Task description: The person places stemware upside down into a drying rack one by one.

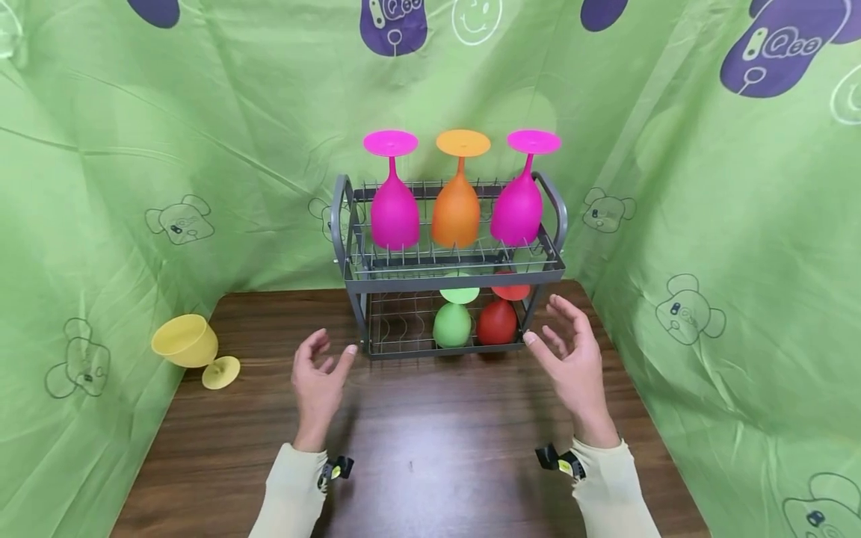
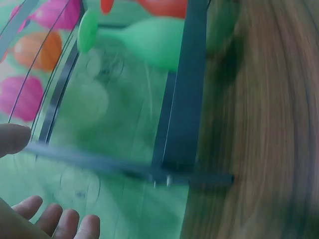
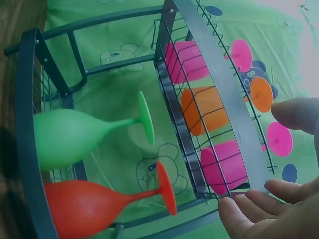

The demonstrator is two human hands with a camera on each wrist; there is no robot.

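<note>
A two-tier dark metal rack (image 1: 457,282) stands at the back of the table. On its upper tier, upside down, are a magenta goblet (image 1: 394,213), an orange goblet (image 1: 456,213) and a second magenta goblet (image 1: 518,209). The lower tier holds an inverted green goblet (image 1: 452,326) and a red goblet (image 1: 497,323) toward the right. My left hand (image 1: 319,385) is by the rack's front left corner, fingers loosely bent and holding nothing. Near the front right corner is my right hand (image 1: 572,366), thumb and fingers apart around nothing; whether it touches the rack I cannot tell.
A yellow goblet (image 1: 185,341) lies tipped over at the table's left edge, beside the green curtain (image 1: 81,246). That curtain encloses the back and both sides of the wooden table (image 1: 417,426). The rack's lower tier has bare wire (image 1: 400,323) on its left.
</note>
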